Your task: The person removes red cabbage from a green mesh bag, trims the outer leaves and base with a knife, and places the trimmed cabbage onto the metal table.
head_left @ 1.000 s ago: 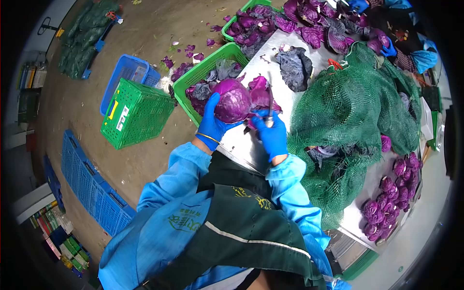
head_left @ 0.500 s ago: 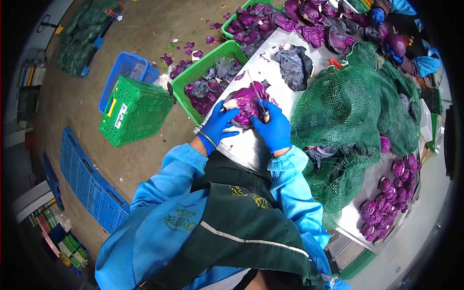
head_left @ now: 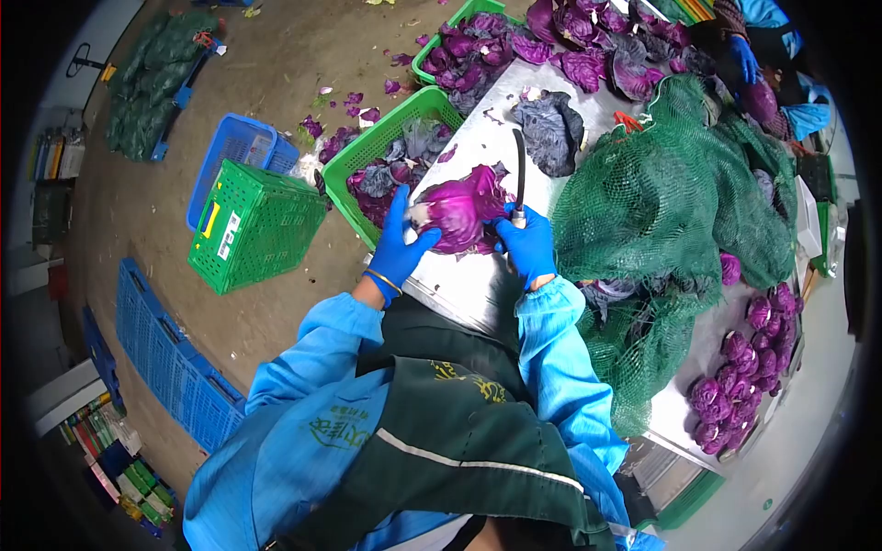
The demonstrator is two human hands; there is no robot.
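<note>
A red cabbage (head_left: 452, 217), its pale stem end facing left and an outer leaf flaring out at its right, is held over the metal table (head_left: 450, 286). My left hand (head_left: 401, 246), in a blue glove, cups its left side with thumb and forefinger apart. My right hand (head_left: 529, 248), gloved too, is closed round the handle of a knife (head_left: 520, 170) whose dark, curved blade points up and away. The fingertips of that hand touch the loose leaf at the cabbage's right side. Their exact grip on the leaf is partly hidden.
A green crate (head_left: 344, 170) of trimmed leaves stands left of the table. Green mesh sacks (head_left: 643, 202) lie on the right, with trimmed cabbages (head_left: 735, 386) beyond. A dark outer leaf (head_left: 548, 133) lies ahead. A co-worker's gloved hand (head_left: 744, 60) shows at top right.
The cabbage has turned so its stem end faces left, and a leaf now spreads out at its right. The knife blade has swung upright, away from the cabbage. My left hand has opened wider.
</note>
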